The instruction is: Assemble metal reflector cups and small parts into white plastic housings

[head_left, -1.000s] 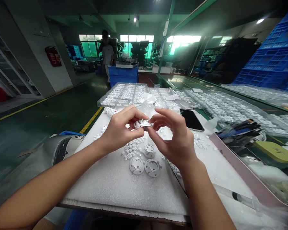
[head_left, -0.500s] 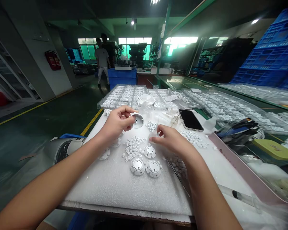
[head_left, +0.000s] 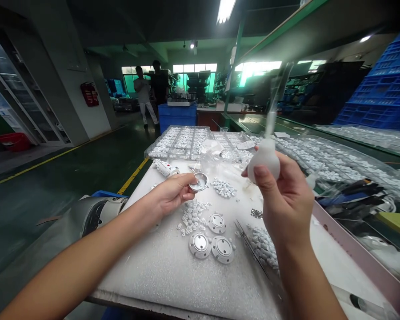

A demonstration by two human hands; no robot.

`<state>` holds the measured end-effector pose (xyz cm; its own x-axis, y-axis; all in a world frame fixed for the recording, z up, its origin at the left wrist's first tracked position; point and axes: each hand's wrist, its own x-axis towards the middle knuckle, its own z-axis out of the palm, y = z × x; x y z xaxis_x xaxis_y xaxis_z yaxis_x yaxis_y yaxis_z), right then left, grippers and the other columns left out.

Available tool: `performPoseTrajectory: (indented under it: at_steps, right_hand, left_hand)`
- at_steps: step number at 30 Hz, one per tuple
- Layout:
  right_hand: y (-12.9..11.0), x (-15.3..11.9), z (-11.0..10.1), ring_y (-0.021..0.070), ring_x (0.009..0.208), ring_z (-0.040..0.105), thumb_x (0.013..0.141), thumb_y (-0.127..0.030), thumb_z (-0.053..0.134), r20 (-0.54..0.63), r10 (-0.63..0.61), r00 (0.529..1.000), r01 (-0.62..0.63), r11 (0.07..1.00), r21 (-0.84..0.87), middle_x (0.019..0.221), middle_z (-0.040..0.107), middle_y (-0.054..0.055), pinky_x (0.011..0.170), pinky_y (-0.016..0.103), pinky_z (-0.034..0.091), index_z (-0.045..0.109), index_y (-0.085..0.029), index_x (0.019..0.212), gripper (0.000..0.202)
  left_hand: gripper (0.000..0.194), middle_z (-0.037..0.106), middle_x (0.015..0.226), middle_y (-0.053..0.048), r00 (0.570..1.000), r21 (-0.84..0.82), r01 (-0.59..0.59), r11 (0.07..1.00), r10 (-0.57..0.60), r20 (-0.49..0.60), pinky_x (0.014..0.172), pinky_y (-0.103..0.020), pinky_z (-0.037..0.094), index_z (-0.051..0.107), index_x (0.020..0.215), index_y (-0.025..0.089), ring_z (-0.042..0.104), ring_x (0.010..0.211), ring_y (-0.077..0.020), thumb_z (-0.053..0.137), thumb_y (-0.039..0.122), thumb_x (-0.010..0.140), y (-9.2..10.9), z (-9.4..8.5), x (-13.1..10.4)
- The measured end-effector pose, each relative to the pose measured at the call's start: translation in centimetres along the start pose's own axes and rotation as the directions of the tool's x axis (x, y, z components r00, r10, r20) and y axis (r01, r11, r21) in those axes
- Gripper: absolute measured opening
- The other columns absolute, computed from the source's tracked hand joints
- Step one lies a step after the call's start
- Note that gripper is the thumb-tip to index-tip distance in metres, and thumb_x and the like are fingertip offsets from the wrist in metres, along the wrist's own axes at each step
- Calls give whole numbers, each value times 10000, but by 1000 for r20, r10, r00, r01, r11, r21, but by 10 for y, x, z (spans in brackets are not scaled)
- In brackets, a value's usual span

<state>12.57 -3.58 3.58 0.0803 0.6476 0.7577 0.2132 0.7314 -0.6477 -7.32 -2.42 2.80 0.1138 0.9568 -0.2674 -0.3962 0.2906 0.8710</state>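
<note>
A shallow, round silver-white dish (head_left: 202,181) sits tilted in the left hand (head_left: 173,194), hollow side showing. A translucent white, bulb-shaped squeeze bottle (head_left: 265,159) points nozzle-up in the right hand (head_left: 288,202).

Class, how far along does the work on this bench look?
Perhaps done: three round discs lie together on the white sheet, though whether they are finished is unclear. In hand: the left hand holds a hollow round part, the right hand a translucent bulb, nozzle up. Apparently remaining: loose white pieces lie in piles.
</note>
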Motion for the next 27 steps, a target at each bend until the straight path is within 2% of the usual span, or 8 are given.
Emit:
performPoseTrajectory:
  at_steps: [2, 5, 7, 9, 12, 19, 23, 27]
  right_hand:
    - [0, -2, 2, 208, 834, 617, 903, -370, 622, -130, -89, 988, 90, 996, -1, 1070, 605, 66, 635, 353, 505, 593, -299, 1128, 237]
    - [1, -1, 4, 203, 831, 573, 854, -348, 651, -360, -199, 911, 205, 978, -22, 1042, 553, 65, 639, 344, 455, 595, -268, 1010, 184]
    - [1, 0, 4, 187, 789, 534, 817, -309, 671, -451, -209, 868, 217, 976, -33, 946, 529, 52, 657, 343, 419, 586, -239, 913, 147]
    - [0, -2, 3, 178, 773, 499, 773, -246, 691, -483, -199, 853, 212, 977, -29, 887, 496, 38, 683, 346, 396, 564, -227, 839, 144]
    - [0, -6, 3, 180, 765, 473, 741, -201, 705, -413, -192, 890, 199, 980, -26, 863, 467, 29, 678, 347, 375, 546, -231, 817, 178]
    - [1, -13, 4, 191, 739, 464, 812, -242, 635, -188, -117, 975, 97, 989, -114, 854, 462, 25, 650, 349, 388, 487, -258, 895, 171]
    - [-1, -14, 4, 172, 679, 414, 822, -255, 639, -140, -77, 987, 61, 992, -113, 803, 447, 13, 562, 320, 341, 476, -261, 893, 177]
    - [-2, -13, 5, 170, 728, 414, 798, -261, 657, -155, -106, 982, 86, 988, -130, 824, 415, 8, 558, 303, 322, 482, -248, 886, 196]
  left_hand:
    - [154, 483, 715, 19, 1000, -4, 28, 1000, -28, -5, 332, -113, 278, 554, 734, 143, 331, 434, 1, 640, 16, 737, -1, 3, -3]
    - [178, 450, 689, 30, 999, -11, 49, 999, -49, -10, 327, -112, 270, 518, 704, 153, 330, 431, -1, 623, 17, 751, -2, 9, -7]
    - [189, 425, 668, 41, 998, -16, 56, 998, -56, -12, 325, -113, 271, 502, 688, 156, 320, 424, -1, 605, 18, 767, -3, 11, -8]
    - [190, 419, 661, 45, 998, -20, 59, 998, -60, -11, 320, -114, 271, 499, 685, 155, 317, 418, 0, 593, 19, 778, -3, 12, -9]
    - [177, 437, 674, 42, 998, -26, 62, 998, -62, -7, 319, -108, 273, 511, 702, 151, 330, 418, 4, 598, 19, 781, -3, 12, -9]
    - [196, 441, 659, 42, 997, -34, 71, 997, -71, -19, 305, -104, 267, 513, 694, 150, 331, 410, 3, 591, -16, 763, -5, 11, -7]
    - [180, 464, 658, 35, 997, -29, 72, 997, -73, -20, 295, -103, 277, 545, 691, 133, 336, 402, 3, 585, -19, 777, -3, 13, -9]
    - [156, 500, 667, 22, 997, -37, 65, 997, -67, -37, 296, -101, 295, 581, 697, 104, 362, 402, 3, 586, -31, 775, -1, 16, -13]
